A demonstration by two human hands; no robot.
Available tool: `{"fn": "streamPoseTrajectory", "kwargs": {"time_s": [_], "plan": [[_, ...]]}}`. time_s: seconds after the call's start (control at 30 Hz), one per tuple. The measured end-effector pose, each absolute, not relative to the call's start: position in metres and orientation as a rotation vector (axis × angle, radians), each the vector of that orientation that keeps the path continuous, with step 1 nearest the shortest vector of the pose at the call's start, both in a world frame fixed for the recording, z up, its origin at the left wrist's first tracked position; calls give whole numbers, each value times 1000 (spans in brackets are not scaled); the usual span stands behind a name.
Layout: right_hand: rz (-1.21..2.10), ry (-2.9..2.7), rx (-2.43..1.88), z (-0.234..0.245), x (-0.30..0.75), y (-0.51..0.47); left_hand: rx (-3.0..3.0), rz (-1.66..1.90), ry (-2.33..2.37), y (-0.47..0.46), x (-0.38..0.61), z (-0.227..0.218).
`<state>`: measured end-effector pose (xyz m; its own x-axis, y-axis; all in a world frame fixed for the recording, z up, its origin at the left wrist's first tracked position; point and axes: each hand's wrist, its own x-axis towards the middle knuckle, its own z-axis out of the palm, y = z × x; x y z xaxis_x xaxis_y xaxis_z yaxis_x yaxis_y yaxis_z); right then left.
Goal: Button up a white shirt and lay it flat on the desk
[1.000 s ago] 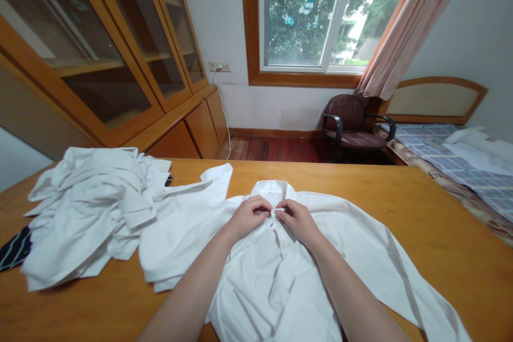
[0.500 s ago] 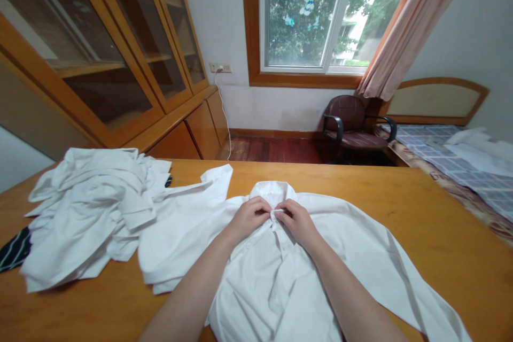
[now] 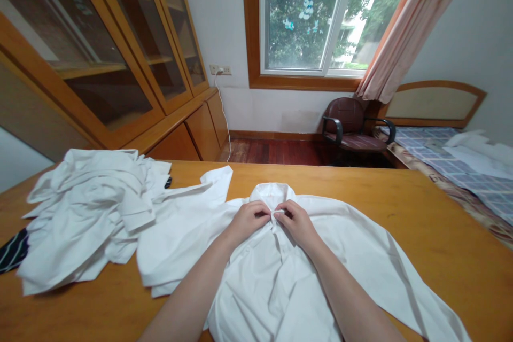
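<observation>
A white long-sleeved shirt [image 3: 276, 278] lies front up on the wooden table, its collar [image 3: 272, 190] toward the far edge. Just below that collar, my left hand [image 3: 253, 219] pinches the front edge of the shirt between thumb and fingers. Close beside it, my right hand [image 3: 294, 220] pinches the other side of the same opening, the fingertips of both hands nearly meeting. Whether a button sits between them is too small to tell. One sleeve stretches out to the right; the other side spreads left, beneath and past my left forearm.
A heap of crumpled white clothes [image 3: 94, 214] lies on the table [image 3: 449, 256] at the left, with a dark striped cloth [image 3: 15, 250] under it. Beyond the table stand a glass-fronted cabinet [image 3: 180, 133], a brown armchair [image 3: 347, 123] and a bed [image 3: 460, 155].
Both hands keep their pinch at the shirt's front below the collar, with only slight finger movement. The whole view has shifted very slightly.
</observation>
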<state>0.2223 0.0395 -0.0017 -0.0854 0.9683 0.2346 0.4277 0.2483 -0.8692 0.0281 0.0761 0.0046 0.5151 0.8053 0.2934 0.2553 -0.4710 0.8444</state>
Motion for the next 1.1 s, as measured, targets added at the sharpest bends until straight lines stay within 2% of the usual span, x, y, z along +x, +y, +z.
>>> {"fn": "streamPoseTrajectory", "kwargs": {"time_s": [1.1], "plan": [[804,-1720,-1347,2,222,37,1469,700,1008,73,32,8]]}}
